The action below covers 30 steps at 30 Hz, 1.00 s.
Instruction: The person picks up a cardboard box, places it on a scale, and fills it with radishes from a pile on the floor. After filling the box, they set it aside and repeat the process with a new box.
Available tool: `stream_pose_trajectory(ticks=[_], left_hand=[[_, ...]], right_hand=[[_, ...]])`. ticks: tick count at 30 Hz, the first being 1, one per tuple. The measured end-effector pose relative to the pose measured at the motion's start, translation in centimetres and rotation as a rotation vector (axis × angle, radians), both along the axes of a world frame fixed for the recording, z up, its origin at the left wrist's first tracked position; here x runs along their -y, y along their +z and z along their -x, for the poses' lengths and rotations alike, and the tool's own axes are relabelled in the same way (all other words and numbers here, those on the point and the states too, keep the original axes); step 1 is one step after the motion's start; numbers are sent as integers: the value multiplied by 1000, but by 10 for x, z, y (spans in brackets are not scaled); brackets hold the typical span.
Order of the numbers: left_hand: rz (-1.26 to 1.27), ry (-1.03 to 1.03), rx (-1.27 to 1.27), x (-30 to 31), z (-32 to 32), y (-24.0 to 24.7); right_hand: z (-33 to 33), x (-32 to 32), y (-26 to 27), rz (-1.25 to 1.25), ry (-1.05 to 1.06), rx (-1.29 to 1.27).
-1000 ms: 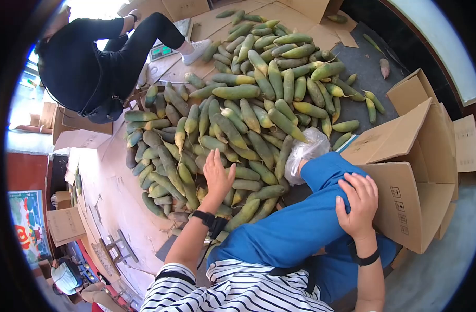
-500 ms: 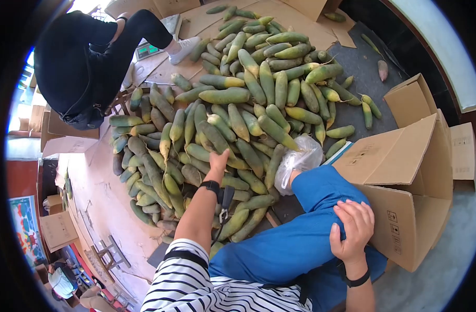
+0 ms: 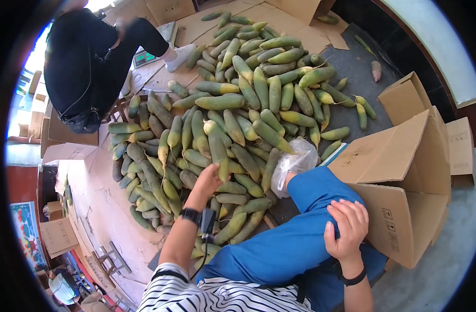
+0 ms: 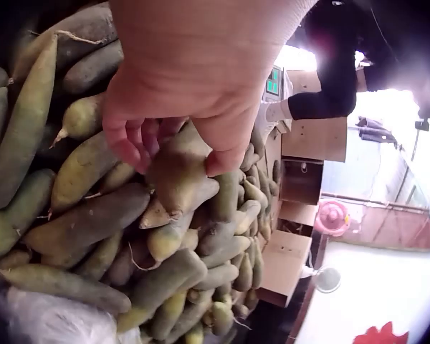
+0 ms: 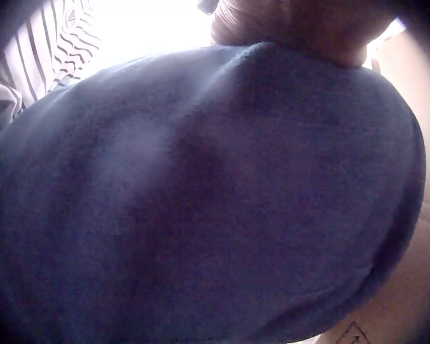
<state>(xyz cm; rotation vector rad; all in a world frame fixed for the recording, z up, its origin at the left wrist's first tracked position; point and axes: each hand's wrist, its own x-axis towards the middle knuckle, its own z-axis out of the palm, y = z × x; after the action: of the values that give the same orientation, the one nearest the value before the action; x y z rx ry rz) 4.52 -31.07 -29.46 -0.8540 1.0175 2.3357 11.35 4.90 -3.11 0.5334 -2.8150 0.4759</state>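
At near side of pile point(image 3: 233, 127): 1 radish point(image 3: 217, 153), pinched between thumb and curled fingers of left hand point(image 3: 207, 180), apparently at the narrow end for easier grasp; right hand point(image 3: 347, 229) empty, relaxed on knee point(image 3: 326, 192).

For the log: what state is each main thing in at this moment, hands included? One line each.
Left hand: curled, gripping a radish
Held radish: gripped near one end; whether fully clear of the pile is unclear
Right hand: resting on the blue-trousered knee
Other radishes: loose, heaped
Large cardboard box: open, flaps spread
Plastic bag: crumpled
Scale display: lit green
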Motion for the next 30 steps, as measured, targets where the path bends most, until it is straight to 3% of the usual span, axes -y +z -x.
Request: stream_pose_trajectory(ticks=[3,9,12,15,18,22,24,25,27,28,30], left_hand=[[-108,-145,-166,-8,-33,44],[-57,-245,-320,-46,-56,139],[-94,-318,-382,-59,-57,177],[-225,-326,-481,-68,-55,210],[-164,-302,-430,-71,-57,229],[-182,-331,-483,-62,-62,219],[-91,-260,-457,-67,-69,238],[249,-336,-635,-70,-76,262],[2,-290,-483,-67,-73,236],[69,-316,-487,-68,-73,231],[142,-345,-461,-73,-74,242]], right_hand=[[-4,-1,0,4,-4,-13],[-13,-2,4,32,18,-55],[-16,2,14,-73,57,-5],[-16,42,61,128,105,-28],[-15,86,123,264,359,-224],[-16,112,172,314,562,-418],[-25,99,161,308,444,-397],[-31,86,154,285,341,-382],[-38,47,132,182,203,-61],[-44,25,116,121,115,75],[-65,-19,92,82,-6,30]])
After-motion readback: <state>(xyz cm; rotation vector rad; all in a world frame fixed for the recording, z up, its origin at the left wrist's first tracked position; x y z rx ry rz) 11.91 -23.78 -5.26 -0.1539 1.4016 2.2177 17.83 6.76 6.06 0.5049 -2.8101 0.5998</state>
